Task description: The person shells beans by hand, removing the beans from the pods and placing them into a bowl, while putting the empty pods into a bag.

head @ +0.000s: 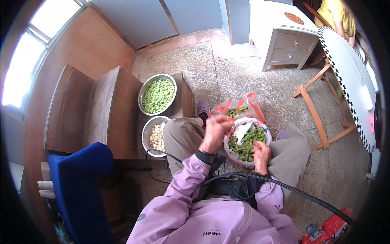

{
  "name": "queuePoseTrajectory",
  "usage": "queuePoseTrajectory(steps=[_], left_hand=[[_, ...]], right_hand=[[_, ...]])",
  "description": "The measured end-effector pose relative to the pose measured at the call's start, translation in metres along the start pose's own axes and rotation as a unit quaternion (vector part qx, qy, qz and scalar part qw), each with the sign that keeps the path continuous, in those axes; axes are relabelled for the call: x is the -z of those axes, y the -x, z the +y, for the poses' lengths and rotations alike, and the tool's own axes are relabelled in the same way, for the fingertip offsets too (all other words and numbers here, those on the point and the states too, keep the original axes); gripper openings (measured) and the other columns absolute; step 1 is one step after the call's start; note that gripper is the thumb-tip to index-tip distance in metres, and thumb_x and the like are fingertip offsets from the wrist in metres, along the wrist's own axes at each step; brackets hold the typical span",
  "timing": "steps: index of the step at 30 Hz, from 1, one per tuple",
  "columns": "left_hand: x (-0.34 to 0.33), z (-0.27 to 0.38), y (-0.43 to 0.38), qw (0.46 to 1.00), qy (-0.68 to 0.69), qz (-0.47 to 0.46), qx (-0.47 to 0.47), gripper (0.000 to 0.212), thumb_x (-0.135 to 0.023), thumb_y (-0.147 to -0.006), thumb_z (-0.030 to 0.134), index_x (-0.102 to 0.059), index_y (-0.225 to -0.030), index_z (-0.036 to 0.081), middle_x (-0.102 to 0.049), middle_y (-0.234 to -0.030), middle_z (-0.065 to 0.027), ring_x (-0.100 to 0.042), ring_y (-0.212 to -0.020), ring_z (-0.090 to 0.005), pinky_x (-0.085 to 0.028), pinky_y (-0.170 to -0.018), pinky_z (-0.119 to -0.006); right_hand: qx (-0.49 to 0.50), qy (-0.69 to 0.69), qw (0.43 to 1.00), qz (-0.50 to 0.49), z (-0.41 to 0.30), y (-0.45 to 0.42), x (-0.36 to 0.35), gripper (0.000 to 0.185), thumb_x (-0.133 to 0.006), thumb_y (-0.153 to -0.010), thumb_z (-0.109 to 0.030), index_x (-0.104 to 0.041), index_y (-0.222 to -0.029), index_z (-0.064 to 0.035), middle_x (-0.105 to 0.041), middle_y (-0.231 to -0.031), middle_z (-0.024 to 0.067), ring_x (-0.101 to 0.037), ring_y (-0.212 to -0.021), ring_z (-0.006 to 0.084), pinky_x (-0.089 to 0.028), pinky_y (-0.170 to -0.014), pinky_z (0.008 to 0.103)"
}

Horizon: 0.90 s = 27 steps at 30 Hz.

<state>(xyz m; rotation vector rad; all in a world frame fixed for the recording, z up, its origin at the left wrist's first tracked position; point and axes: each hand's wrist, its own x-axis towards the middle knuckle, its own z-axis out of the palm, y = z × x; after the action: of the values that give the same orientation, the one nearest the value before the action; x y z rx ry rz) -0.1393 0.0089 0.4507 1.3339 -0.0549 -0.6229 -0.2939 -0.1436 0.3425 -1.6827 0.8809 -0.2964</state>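
A plastic-lined container of green bean pods (247, 145) stands between my knees, with a crumpled white piece (242, 131) on the pods. My left hand (215, 131) is raised at its left rim, fingers bent and blurred; whether it holds something cannot be told. At the right side of the pods is my right hand (261, 152), its fingertips together close to them; a held pod cannot be made out. Behind the container, a red-and-white plastic bag (254, 106) holds more pods. To the left, a steel bowl of shelled green beans (158, 96) stands beside a steel bowl of pale cloves or pieces (157, 137).
Both bowls rest on a dark wooden bench (182, 100). A black cable (292, 186) crosses my lap. A blue chair (79, 170) is at left, a white drawer cabinet (289, 45) at the back, and a folding table (350, 70) at right, with a person in yellow behind it.
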Motion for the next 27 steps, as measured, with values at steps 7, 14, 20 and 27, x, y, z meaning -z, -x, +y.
queuePoseTrajectory(steps=[7, 14, 20, 27], left_hand=[[0.136, 0.110, -0.055, 0.956, -0.107, 0.250, -0.109, 0.026, -0.062, -0.077, 0.001, -0.063, -0.101, -0.008, -0.068, -0.077, -0.0150, -0.066, -0.062, -0.0171, -0.052, -0.054, -0.024], [0.121, 0.117, -0.054, 0.861, -0.369, 0.259, -0.237, 0.013, -0.056, -0.077, 0.009, -0.065, -0.078, 0.000, -0.059, -0.065, -0.0023, -0.050, -0.062, -0.0096, -0.040, -0.056, -0.027], [0.000, 0.047, -0.044, 0.869, -0.424, -0.075, -0.244, 0.024, -0.064, -0.082, 0.015, -0.068, -0.099, -0.001, -0.069, -0.086, -0.0143, -0.066, -0.076, -0.0238, -0.052, -0.068, -0.036], [-0.005, -0.092, -0.041, 0.799, -0.576, -0.159, -0.073, 0.022, -0.061, -0.068, 0.016, -0.070, -0.082, 0.003, -0.066, -0.082, -0.0202, -0.065, -0.080, -0.0365, -0.051, -0.071, -0.044]], right_hand=[[-0.075, -0.102, 0.990, -0.066, -0.028, 0.010, -0.004, 0.026, -0.058, -0.084, -0.006, -0.062, -0.108, 0.0038, -0.065, -0.086, 0.0077, -0.059, -0.068, 0.0127, -0.047, -0.058, 0.0259], [-0.093, -0.101, 0.987, -0.078, -0.032, 0.009, -0.001, 0.026, -0.059, -0.084, -0.005, -0.063, -0.109, 0.0016, -0.065, -0.087, 0.0079, -0.060, -0.068, 0.0123, -0.047, -0.055, 0.0242], [-0.099, -0.063, 0.980, -0.160, -0.016, 0.010, -0.011, 0.023, -0.057, -0.083, -0.003, -0.065, -0.104, 0.0022, -0.066, -0.079, 0.0073, -0.060, -0.063, 0.0120, -0.048, -0.053, 0.0233], [-0.099, -0.073, 0.972, -0.199, -0.024, 0.019, -0.017, 0.019, -0.057, -0.083, -0.005, -0.068, -0.097, 0.0018, -0.066, -0.074, 0.0065, -0.061, -0.060, 0.0125, -0.046, -0.052, 0.0236]])
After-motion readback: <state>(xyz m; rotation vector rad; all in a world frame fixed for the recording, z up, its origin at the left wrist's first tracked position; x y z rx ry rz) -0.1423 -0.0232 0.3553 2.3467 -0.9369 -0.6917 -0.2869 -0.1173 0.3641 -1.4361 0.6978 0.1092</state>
